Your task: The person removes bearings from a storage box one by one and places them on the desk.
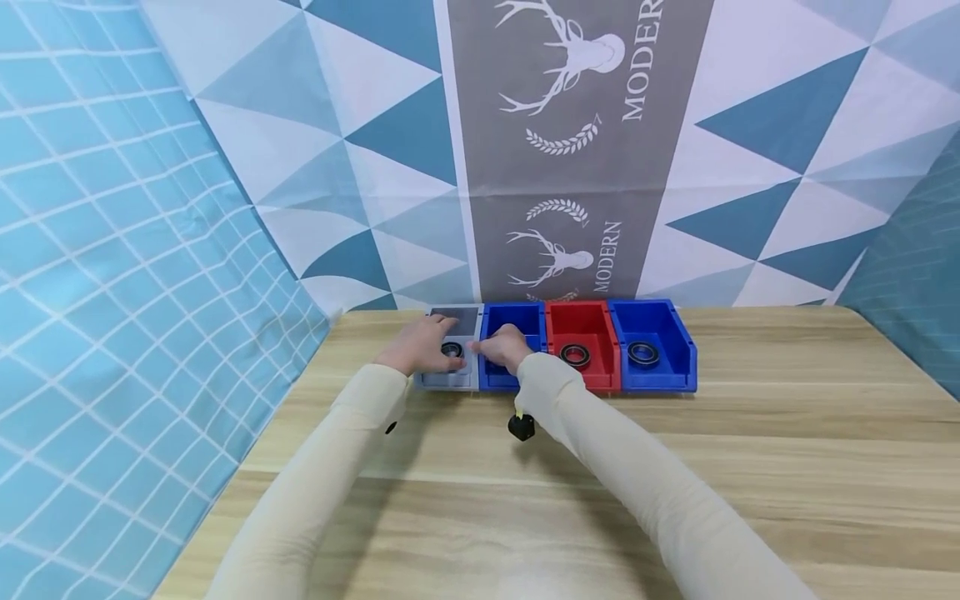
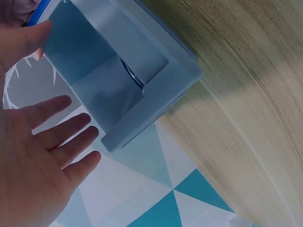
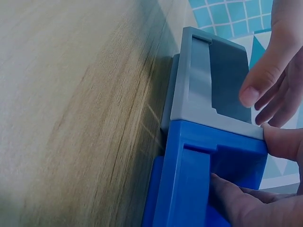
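Note:
In the head view my left hand [image 1: 423, 346] is over the grey bin [image 1: 450, 384], whose floor bears a black-rimmed ring bearing [image 1: 452, 350]. In the left wrist view its fingers [image 2: 71, 139] are spread and nearly straight, with nothing between them and the thumb. My right hand [image 1: 506, 346] reaches into the blue bin [image 1: 498, 384] beside the grey one. In the right wrist view the right thumb [image 3: 284, 142] lies at the rim where both bins meet, apart from the fingers [image 3: 232, 194], which dip inside the blue bin. The bin's floor below them is hidden.
To the right, a red bin [image 1: 602, 384] holds a bearing [image 1: 575, 356], and another blue bin [image 1: 667, 385] holds a bearing [image 1: 643, 353]. The bins stand side by side on the wooden table [image 1: 465, 517], against a patterned backdrop [image 1: 397, 225]. A small black piece [image 1: 521, 427] hangs below the right cuff.

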`<state>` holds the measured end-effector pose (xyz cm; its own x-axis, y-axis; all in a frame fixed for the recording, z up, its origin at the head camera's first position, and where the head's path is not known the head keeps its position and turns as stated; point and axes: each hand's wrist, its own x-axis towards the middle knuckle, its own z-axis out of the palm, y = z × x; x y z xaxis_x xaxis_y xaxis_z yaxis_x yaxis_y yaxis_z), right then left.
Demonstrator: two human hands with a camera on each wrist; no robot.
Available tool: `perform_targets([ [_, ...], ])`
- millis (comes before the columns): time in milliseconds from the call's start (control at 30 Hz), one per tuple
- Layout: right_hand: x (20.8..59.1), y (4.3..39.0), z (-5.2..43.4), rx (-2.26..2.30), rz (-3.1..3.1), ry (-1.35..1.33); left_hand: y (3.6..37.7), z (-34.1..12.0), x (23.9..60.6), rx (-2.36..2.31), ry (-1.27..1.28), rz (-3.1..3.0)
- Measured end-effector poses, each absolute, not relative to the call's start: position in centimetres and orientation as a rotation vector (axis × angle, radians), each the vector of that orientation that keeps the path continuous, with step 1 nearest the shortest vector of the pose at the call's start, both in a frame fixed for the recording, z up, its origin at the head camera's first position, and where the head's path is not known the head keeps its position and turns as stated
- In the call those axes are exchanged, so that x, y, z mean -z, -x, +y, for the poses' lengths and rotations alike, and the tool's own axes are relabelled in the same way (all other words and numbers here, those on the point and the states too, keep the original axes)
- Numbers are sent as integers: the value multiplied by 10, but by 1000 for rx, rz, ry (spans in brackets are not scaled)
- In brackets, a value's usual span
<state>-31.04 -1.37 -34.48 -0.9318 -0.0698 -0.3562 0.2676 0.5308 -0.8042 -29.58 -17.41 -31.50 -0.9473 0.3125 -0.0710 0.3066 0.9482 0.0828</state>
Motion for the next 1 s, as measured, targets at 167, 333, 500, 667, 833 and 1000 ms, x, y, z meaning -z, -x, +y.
perform_targets([
  [167, 347, 309, -19, 1372, 2411, -175, 294, -178, 319, -105, -445, 2998],
  [333, 348, 308, -20, 1371, 2411, -171, 298, -179, 321, -31, -458, 2995],
  [500, 348, 309, -14, 1351, 2425, -185, 307, -171, 324, 23, -498, 2971],
  [667, 344, 311, -9, 1336, 2432, -202, 315, -163, 324, 32, -532, 2966],
  [833, 342, 311, -11, 1357, 2427, -198, 319, -164, 323, 70, -552, 2971],
  [1000, 345, 310, -13, 1386, 2419, -210, 323, -163, 325, 76, -536, 2942],
])
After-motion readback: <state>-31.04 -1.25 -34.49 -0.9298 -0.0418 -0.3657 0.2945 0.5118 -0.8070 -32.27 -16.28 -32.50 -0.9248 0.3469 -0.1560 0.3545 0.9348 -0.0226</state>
